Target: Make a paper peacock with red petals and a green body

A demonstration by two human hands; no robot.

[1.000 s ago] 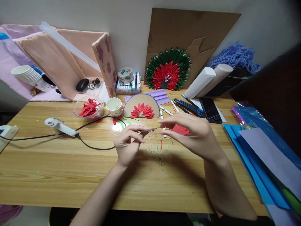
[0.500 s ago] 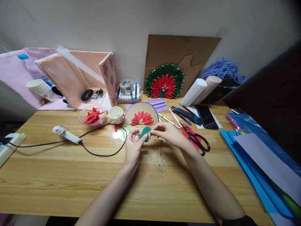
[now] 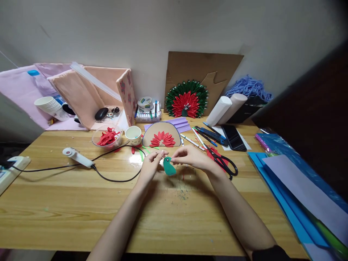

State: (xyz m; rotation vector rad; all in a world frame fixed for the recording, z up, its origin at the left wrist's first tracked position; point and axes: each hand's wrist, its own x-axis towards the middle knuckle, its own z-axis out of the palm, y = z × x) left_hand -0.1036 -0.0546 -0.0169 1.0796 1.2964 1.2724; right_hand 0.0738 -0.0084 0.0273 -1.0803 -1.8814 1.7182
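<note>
Between my hands hangs a small green bird-shaped cutout (image 3: 169, 168) with a dark-and-white round eye near its top. My right hand (image 3: 190, 158) pinches it at the upper right edge. My left hand (image 3: 151, 165) is closed in a pinch beside its upper left edge; whatever sits between those fingertips is too small to make out. Just behind the hands lies a brown half-round card (image 3: 146, 136) with a dark blue rim, bearing a fan of red petals (image 3: 162, 139).
Left are a glue gun (image 3: 77, 157) with a black cord, a tub of red scraps (image 3: 107, 137) and a paper cup (image 3: 133, 135). Right are black-handled scissors (image 3: 230, 165), markers (image 3: 199, 137) and a phone (image 3: 234, 137). A finished peacock (image 3: 186, 101) leans behind on cardboard (image 3: 187, 65).
My left thumb has come off the face of the green cutout, which now hangs lower and shows more fully. My right hand still pinches its edge. The camera view has shifted slightly.
</note>
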